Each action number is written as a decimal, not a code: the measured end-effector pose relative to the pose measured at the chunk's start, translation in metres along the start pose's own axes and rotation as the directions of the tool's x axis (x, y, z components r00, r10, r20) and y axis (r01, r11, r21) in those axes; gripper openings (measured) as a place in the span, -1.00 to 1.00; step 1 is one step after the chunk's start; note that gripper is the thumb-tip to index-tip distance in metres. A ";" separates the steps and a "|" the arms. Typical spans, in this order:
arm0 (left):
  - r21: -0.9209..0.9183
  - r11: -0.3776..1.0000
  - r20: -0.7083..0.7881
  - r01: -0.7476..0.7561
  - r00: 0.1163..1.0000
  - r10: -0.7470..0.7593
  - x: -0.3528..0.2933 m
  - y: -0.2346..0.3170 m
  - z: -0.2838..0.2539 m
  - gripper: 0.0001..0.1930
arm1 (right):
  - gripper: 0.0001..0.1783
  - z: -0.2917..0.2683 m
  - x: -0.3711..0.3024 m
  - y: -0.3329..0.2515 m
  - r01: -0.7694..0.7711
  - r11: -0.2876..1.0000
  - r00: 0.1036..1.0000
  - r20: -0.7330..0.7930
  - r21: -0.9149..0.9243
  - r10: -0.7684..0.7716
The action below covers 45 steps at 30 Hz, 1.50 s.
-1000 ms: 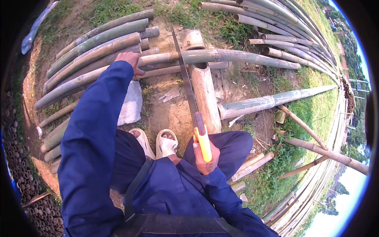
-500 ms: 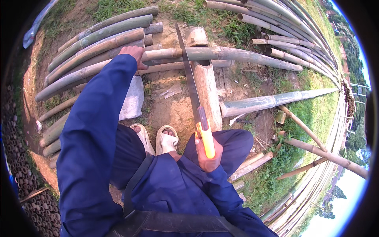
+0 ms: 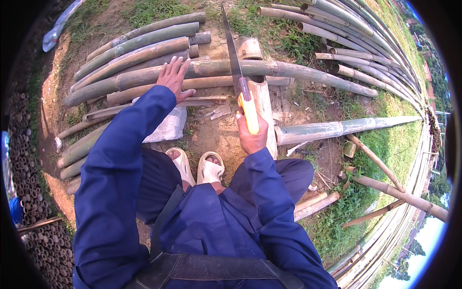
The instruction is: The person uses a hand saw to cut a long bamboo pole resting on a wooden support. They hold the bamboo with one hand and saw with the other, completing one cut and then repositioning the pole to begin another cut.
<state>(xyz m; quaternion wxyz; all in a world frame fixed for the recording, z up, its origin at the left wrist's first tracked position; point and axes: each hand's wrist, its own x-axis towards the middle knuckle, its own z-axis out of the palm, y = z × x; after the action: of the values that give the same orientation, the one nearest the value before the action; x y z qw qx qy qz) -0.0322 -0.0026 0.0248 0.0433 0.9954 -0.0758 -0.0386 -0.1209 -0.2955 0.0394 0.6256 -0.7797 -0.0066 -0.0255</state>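
Observation:
A handsaw (image 3: 244, 90) with a yellow handle is in my right hand (image 3: 253, 131), its fingers wrapped round the grip. Its long blade points away from me and passes over a long bamboo pole (image 3: 216, 69). Whether the teeth touch the pole cannot be made out. My left hand (image 3: 174, 78) lies flat on that pole, left of the saw, fingers spread. Under the pole, near the blade, is a thick notched bamboo post (image 3: 262, 103) lying lengthwise away from me. A thinner bamboo length (image 3: 204, 101) with a pale end lies just nearer than my left hand.
Several bamboo poles (image 3: 159, 44) lie side by side at the left, and more (image 3: 337, 29) are stacked at the far right. A white sack (image 3: 168, 126) sits by my feet. A thick pole (image 3: 332, 129) stretches to the right. Crossed poles (image 3: 402, 192) stand beyond my right knee.
My left hand has gone from a curled grip to lying flat on the pole. The saw and right hand have moved away from me. A thin bamboo length now lies nearer to me.

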 end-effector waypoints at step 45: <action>-0.054 0.936 0.120 0.347 0.933 -0.339 0.057 -0.035 0.028 -0.23 | -0.86 0.021 -0.006 -0.049 -0.047 0.985 0.998 0.023 -0.164 0.052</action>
<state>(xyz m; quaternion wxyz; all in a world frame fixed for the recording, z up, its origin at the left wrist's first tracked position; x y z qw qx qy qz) 0.0263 0.0204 -0.0101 0.0686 0.9875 0.0981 -0.1026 -0.1285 -0.2640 0.0826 0.5601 -0.8284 0.0065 0.0003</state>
